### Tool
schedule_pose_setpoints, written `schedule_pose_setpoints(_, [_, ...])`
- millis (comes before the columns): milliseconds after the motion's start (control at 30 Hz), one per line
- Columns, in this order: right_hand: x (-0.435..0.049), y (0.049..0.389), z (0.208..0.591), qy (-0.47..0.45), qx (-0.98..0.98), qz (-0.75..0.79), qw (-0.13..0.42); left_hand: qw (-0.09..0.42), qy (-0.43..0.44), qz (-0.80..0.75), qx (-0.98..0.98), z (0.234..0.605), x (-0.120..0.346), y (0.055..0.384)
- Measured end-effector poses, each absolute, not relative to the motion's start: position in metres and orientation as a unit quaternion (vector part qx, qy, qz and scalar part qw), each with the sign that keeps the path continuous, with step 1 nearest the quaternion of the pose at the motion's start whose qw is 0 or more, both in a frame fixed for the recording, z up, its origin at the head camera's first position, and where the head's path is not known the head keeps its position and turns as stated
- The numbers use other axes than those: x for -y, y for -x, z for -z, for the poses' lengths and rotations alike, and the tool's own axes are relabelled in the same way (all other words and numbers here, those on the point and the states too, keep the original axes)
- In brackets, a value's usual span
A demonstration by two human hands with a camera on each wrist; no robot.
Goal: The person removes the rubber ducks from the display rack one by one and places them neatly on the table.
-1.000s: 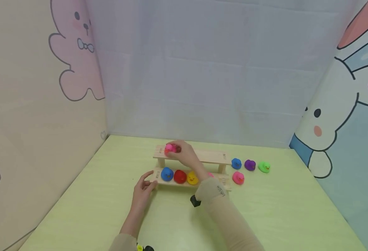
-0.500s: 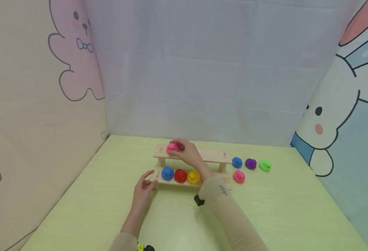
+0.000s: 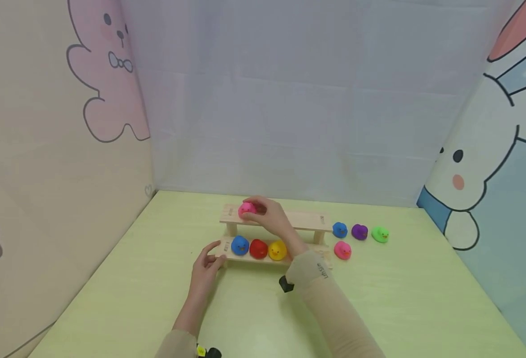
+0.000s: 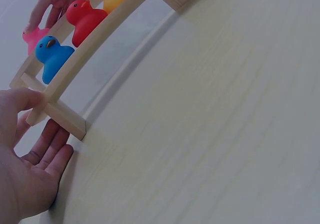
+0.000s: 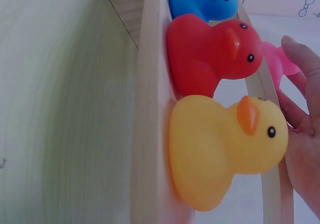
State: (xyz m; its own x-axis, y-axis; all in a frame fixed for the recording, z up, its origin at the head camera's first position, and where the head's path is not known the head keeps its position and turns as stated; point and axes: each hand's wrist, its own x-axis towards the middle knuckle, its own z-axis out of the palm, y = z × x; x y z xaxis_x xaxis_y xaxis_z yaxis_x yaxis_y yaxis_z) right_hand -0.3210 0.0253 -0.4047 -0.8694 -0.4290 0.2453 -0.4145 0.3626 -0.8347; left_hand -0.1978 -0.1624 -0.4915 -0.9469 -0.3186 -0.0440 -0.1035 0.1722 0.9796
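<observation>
My right hand (image 3: pixel 269 216) pinches a pink rubber duck (image 3: pixel 247 210) between thumb and fingers, at the left part of the upper plank of a two-tier wooden display stand (image 3: pixel 309 220). The duck's beak faces the front. My left hand (image 3: pixel 203 271) holds the left end of the lower plank, with the thumb (image 4: pixel 27 98) on the plank's end and the other fingers beneath, by the stand's leg. A blue duck (image 4: pixel 52 57), a red duck (image 5: pixel 212 51) and a yellow duck (image 5: pixel 220 149) sit in a row on that lower plank. The right forearm hides the row's right part.
Right of the stand, several ducks lie on the pale green table (image 3: pixel 406 288): blue (image 3: pixel 340 230), purple (image 3: pixel 360 231), green (image 3: pixel 380 234) and, nearer the front, pink (image 3: pixel 343 250). A white curtain (image 3: pixel 289 99) hangs behind the table.
The right hand has shifted the pink duck slightly right along the upper plank and turned it from facing left to facing front. The left hand keeps its place on the stand.
</observation>
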Motion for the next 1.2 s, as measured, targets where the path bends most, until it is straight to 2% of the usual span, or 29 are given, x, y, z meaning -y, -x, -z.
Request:
schedule_pose_setpoints(700, [-0.0313, 0.3213, 0.4043, 0.260, -0.791, 0.554, 0.016, 0.082, -0.142, 0.620, 0.767, 0.4884, 0.1620, 0.2001])
schedule_pose_setpoints(1200, [-0.0346, 0.3170, 0.3999, 0.237, -0.786, 0.570, 0.042, 0.079, -0.144, 0.618, 0.769, 0.4897, 0.1642, 0.1973])
